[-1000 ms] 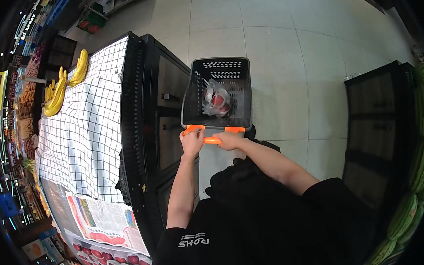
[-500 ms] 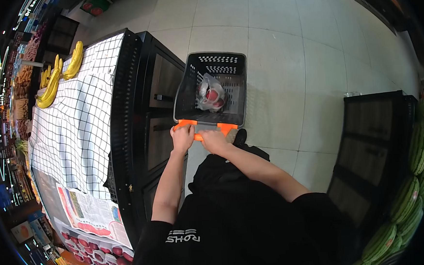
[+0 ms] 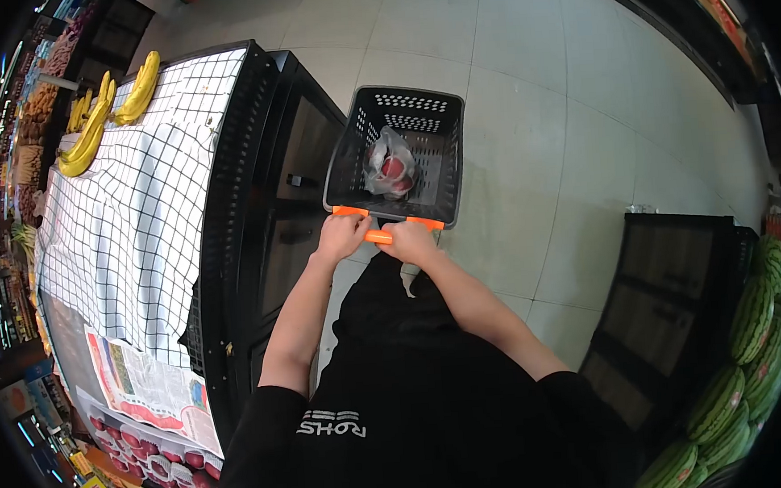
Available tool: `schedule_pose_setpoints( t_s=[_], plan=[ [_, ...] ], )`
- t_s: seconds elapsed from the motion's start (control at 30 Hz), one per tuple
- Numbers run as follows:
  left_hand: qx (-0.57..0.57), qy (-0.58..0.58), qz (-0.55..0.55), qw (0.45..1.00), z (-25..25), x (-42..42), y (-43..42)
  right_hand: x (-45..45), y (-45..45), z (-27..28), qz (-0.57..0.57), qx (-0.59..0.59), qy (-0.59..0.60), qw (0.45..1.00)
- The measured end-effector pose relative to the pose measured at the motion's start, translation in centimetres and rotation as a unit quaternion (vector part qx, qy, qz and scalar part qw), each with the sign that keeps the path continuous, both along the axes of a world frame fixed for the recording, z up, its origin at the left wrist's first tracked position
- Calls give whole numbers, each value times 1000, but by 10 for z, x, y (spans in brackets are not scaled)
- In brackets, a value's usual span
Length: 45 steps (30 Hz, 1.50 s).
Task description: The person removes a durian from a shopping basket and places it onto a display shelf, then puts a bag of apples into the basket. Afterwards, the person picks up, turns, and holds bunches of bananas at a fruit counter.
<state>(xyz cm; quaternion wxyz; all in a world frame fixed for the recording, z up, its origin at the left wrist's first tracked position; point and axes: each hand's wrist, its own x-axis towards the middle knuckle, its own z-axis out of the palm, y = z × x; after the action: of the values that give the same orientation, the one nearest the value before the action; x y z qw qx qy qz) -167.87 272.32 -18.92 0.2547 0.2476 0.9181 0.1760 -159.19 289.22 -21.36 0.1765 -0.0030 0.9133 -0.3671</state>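
Note:
A dark grey perforated basket (image 3: 443, 156) hangs in front of me by its orange handle (image 3: 378, 237). My left hand (image 3: 343, 236) is closed round the left part of that handle, and my right hand (image 3: 410, 242) grips it further right. A short stretch of orange shows between the two fists. Inside the basket lies a clear plastic bag (image 3: 389, 163) with round red fruit in it. The undersides of both hands are hidden.
Left of me is a black display stand (image 3: 236, 137) with a checked cloth (image 3: 141, 188), bananas (image 3: 89, 137), newspaper (image 3: 163, 392) and netted red fruit (image 3: 153, 455). At the right are a black cabinet (image 3: 660, 272) and watermelons (image 3: 718, 403). Pale tiles (image 3: 528, 146) cover the floor.
The basket, held by both hands throughout, sits slightly higher in view. The left stand has shifted down and left, and the right cabinet lower. More watermelons show.

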Motion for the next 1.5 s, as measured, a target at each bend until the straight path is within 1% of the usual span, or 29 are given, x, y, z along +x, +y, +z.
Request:
schedule_pose_setpoints(
  t_s=[0.03, 0.07, 0.1, 0.13, 0.17, 0.2, 0.27, 0.33, 0.4, 0.43, 0.5, 0.53, 0.57, 0.6, 0.63, 0.67, 0.73, 0.77, 0.8, 1.0, 1.03, 1.1, 1.23, 1.4, 1.5],
  plan=[
    [5, 2, 2, 1000, -1, -11, 1, -5, 7, -1, -8, -22, 47, 999],
    [-1, -27, 20, 999, -2, -21, 2, -11, 14, -2, -6, -17, 50, 999],
    [-5, -56, 38, 998, -3, -33, 2, -20, 19, 4, -13, -29, 23, 999],
    [1, -54, 39, 998, -5, -45, 4, -28, 24, 10, -21, -41, -5, 999],
    [-6, -72, 29, 997, -8, -56, 7, -37, 28, 13, -36, -65, -16, 997],
    [-12, -90, 17, 996, -10, -65, 12, -41, 28, 10, -38, -59, -15, 997],
    [-13, -81, 39, 996, -10, -71, 21, -56, 34, 4, -111, -66, -27, 991],
    [7, -70, 49, 996, -19, -82, 24, -72, 37, -3, -112, -48, -17, 992],
    [29, -62, 47, 997, -21, -90, 28, -80, 34, -4, -146, 53, 11, 988],
    [43, -49, 47, 997, -21, -93, 30, -85, 31, -4, -148, 58, 7, 987],
    [50, -56, 46, 996, -23, -101, 35, -97, 28, -3, -187, 111, 6, 976],
    [53, -58, 48, 996, -23, -104, 38, -103, 26, -1, -189, 115, 1, 975],
    [51, -61, 49, 996, -31, -114, 38, -116, 23, -8, -225, 114, -20, 967],
    [55, -66, 47, 995, -27, -116, 42, -123, 24, -3, -266, 120, -38, 956],
    [54, -69, 46, 995, -28, -121, 46, -135, 32, 10, -301, 93, -57, 947],
    [50, -68, 47, 995, -27, -124, 49, -141, 37, 4, -330, 67, -93, 937],
    [56, -72, 43, 995, -28, -126, 52, -149, 41, -1, -352, 120, -106, 922],
    [64, -67, 49, 995, -28, -127, 54, -150, 42, -2, -352, 121, -108, 922],
    [65, -62, 60, 994, -38, -136, 53, -162, 41, -12, -348, 124, -109, 923],
    [67, -62, 64, 994, -33, -146, 68, -176, 56, -1, -366, 130, -110, 915],
    [60, -65, 66, 994, -42, -154, 67, -187, 55, -9, -363, 131, -108, 916],
    [60, -56, 74, 994, -41, -160, 73, -193, 60, -10, -369, 143, -93, 914],
    [55, -78, 76, 993, -35, -176, 84, -208, 73, -16, -369, 148, -69, 915],
    [54, -93, 97, 990, -39, -196, 98, -233, 88, -22, -365, 140, -63, 918],
    [38, -71, 105, 991, -44, -211, 109, -253, 100, -23, -360, 127, -67, 922]
  ],
)
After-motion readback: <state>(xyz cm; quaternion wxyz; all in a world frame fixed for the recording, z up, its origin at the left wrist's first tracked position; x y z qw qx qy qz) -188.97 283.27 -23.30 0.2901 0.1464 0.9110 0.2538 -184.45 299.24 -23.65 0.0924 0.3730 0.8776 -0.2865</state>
